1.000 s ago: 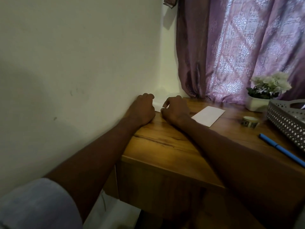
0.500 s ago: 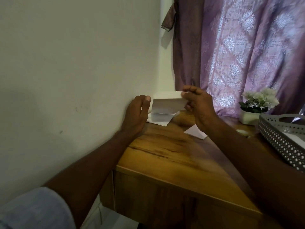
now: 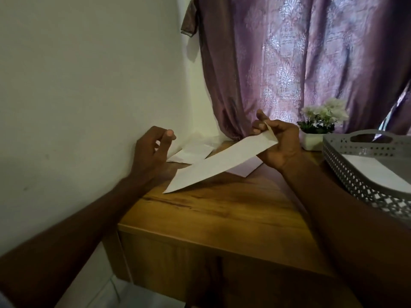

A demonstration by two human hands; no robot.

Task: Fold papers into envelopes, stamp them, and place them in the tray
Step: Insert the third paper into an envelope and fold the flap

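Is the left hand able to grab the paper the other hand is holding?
Probably yes. The left hand is open and empty, right beside the paper the right hand holds, with nothing between them.

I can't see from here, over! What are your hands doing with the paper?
Right hand pinching folded paper by its corner, lifted over desk. Left hand open, empty. Tray at right, nothing blocking.

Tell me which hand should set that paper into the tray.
Right, probably. The right hand already pinches the paper and is nearer the grey tray; the left hand hangs empty by the wall.
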